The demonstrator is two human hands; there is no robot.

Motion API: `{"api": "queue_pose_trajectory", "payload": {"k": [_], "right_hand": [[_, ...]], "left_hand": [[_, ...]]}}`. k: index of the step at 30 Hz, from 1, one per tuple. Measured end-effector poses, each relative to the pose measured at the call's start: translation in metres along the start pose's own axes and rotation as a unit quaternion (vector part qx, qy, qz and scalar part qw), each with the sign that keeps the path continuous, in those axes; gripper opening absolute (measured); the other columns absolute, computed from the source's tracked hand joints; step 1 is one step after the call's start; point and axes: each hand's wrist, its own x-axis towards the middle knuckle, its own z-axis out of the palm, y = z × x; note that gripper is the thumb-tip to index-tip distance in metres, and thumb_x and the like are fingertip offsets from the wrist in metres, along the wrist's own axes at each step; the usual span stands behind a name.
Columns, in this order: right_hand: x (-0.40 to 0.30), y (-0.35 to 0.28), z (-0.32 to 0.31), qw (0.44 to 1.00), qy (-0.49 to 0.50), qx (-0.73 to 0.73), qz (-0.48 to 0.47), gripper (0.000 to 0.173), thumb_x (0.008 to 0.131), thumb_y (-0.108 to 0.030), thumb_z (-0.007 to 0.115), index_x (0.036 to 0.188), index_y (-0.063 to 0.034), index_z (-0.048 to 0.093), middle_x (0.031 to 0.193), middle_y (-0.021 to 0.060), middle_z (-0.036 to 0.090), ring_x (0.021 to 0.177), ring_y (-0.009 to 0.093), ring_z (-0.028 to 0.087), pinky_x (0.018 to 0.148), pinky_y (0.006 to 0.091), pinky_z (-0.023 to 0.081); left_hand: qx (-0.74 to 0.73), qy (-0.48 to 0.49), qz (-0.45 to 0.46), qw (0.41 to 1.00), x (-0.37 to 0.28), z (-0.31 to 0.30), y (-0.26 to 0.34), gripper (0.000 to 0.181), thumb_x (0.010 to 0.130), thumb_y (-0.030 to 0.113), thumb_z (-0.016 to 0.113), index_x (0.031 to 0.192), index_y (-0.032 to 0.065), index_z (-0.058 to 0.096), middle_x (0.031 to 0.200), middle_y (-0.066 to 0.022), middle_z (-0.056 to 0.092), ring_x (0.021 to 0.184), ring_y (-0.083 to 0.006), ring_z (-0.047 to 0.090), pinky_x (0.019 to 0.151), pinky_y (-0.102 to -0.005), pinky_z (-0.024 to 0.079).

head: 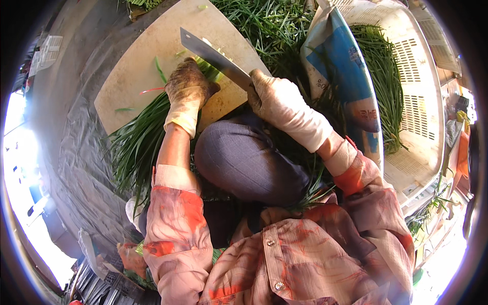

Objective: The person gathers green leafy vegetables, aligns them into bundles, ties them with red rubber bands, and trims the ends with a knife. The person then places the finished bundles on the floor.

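My left hand [187,85], in a soiled glove, grips a bundle of long green leaves, apparently garlic chives [143,133], on a pale cutting board [129,74]. The leaves trail off the board's lower left edge, and the pale green stem ends show beyond my fingers. In a light glove, my right hand [272,101] is closed around the handle of a cleaver [213,55]. Its blade slants up to the left over the stem ends; whether it touches them I cannot tell. Small cut bits and a red strip [151,90] are by my left hand.
Loose green leaves [267,28] are heaped beyond the board. At the right, a blue and white woven sack [343,65] stands against a white plastic basket [431,99] holding more long leaves [385,87]. My knee [244,156] is close below the board. Dark plastic sheeting [82,133] covers the left side.
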Motion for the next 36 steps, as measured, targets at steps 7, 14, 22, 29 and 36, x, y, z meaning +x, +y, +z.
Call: {"api": "queue_pose_trajectory", "payload": {"k": [7, 14, 22, 29, 36], "right_hand": [[-0.016, -0.003, -0.009, 0.998, -0.04, -0.038, 0.031, 0.015, 0.086, -0.012, 0.06, 0.088, -0.003, 0.048, 0.064, 0.0215, 0.06, 0.06, 0.043, 0.063, 0.053, 0.0507, 0.05], [0.029, 0.011, 0.038, 0.998, 0.005, -0.045, -0.035, 0.013, 0.084, -0.01, 0.059, 0.088, 0.0002, 0.051, 0.065, 0.0212, 0.062, 0.061, 0.041, 0.065, 0.055, 0.049, 0.052], [0.056, -0.004, 0.032, 0.994, -0.041, -0.091, -0.04, 0.016, 0.08, -0.01, 0.061, 0.088, 0.0042, 0.059, 0.071, 0.0202, 0.067, 0.068, 0.039, 0.068, 0.061, 0.0465, 0.055], [0.04, 0.006, 0.018, 0.99, -0.121, -0.074, -0.002, 0.016, 0.076, -0.011, 0.067, 0.083, 0.0018, 0.062, 0.074, 0.0203, 0.067, 0.074, 0.038, 0.069, 0.064, 0.0465, 0.056], [0.077, -0.004, 0.047, 0.991, -0.12, -0.045, 0.025, 0.02, 0.081, -0.022, 0.068, 0.088, -0.0032, 0.072, 0.081, 0.0185, 0.071, 0.079, 0.036, 0.071, 0.069, 0.0445, 0.057]], "left_hand": [[0.003, -0.016, 0.002, 1.0, 0.006, 0.002, -0.004, 0.069, 0.063, 0.032, 0.086, 0.117, 0.0007, 0.059, 0.112, -0.0221, 0.068, 0.107, -0.0355, 0.065, 0.092, -0.0446, 0.052], [-0.01, 0.008, 0.011, 1.0, 0.016, 0.009, -0.008, 0.064, 0.062, 0.033, 0.084, 0.113, 0.0026, 0.063, 0.11, -0.0226, 0.068, 0.105, -0.0377, 0.065, 0.09, -0.0453, 0.053], [0.001, -0.021, -0.022, 1.0, 0.018, -0.006, -0.002, 0.06, 0.06, 0.038, 0.084, 0.108, 0.0051, 0.069, 0.111, -0.0189, 0.069, 0.105, -0.0348, 0.066, 0.089, -0.0428, 0.054], [-0.009, -0.066, 0.0, 0.998, 0.035, 0.006, -0.02, 0.064, 0.06, 0.039, 0.085, 0.111, 0.0045, 0.067, 0.114, -0.0192, 0.069, 0.108, -0.0346, 0.066, 0.091, -0.042, 0.053], [0.036, -0.071, -0.05, 0.996, 0.027, -0.006, -0.003, 0.057, 0.063, 0.041, 0.085, 0.106, 0.0053, 0.073, 0.109, -0.0184, 0.071, 0.105, -0.0341, 0.068, 0.091, -0.0412, 0.053]]}}
